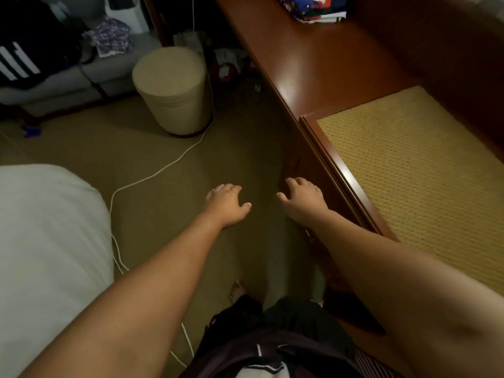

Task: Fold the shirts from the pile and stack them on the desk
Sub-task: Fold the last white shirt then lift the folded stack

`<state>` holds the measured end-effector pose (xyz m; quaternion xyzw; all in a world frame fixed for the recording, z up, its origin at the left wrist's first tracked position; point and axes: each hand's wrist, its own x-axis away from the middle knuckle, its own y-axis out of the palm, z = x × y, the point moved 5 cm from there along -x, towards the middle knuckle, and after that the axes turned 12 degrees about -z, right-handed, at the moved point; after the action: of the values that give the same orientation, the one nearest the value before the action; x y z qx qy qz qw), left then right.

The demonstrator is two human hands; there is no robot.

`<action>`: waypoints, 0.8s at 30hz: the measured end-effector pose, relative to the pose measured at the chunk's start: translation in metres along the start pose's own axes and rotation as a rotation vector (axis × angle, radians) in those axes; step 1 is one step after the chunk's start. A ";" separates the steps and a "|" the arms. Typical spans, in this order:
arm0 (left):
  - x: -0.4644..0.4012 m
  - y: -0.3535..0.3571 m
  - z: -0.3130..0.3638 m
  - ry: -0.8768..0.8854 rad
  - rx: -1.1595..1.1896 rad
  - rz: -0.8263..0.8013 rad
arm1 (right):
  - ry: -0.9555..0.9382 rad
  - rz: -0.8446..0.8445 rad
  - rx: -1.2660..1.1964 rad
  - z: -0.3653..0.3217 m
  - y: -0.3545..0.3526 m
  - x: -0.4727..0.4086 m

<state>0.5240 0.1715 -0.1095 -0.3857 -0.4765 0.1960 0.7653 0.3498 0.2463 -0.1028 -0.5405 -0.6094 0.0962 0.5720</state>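
Note:
Both my arms reach forward over the carpet. My left hand [227, 201] hangs in the air with loosely curled fingers and holds nothing. My right hand [301, 199] is beside the front edge of the wooden desk [308, 58], fingers relaxed and empty. A stack of folded colourful shirts [311, 8] lies at the far end of the desk top. A heap of clothes, dark with white stripes [24, 53] and a purple patterned piece [111, 36], lies on a grey couch at the far left.
A yellow woven mat [420, 170] covers the near part of the desk. A round beige hamper [174, 88] stands on the carpet ahead. A white cable [152, 174] snakes across the floor. White bedding [49, 236] fills the left.

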 end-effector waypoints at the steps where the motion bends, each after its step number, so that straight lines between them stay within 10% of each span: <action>1: -0.005 -0.005 -0.003 0.004 -0.009 -0.001 | -0.005 0.007 0.000 -0.005 -0.006 -0.004; 24: -0.361 -0.271 0.026 0.177 -0.061 -0.038 | 0.076 0.028 -0.061 -0.044 -0.252 -0.325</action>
<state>0.3135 -0.2283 -0.1009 -0.4156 -0.4201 0.1323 0.7958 0.1695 -0.1252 -0.0961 -0.5695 -0.5822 0.0651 0.5766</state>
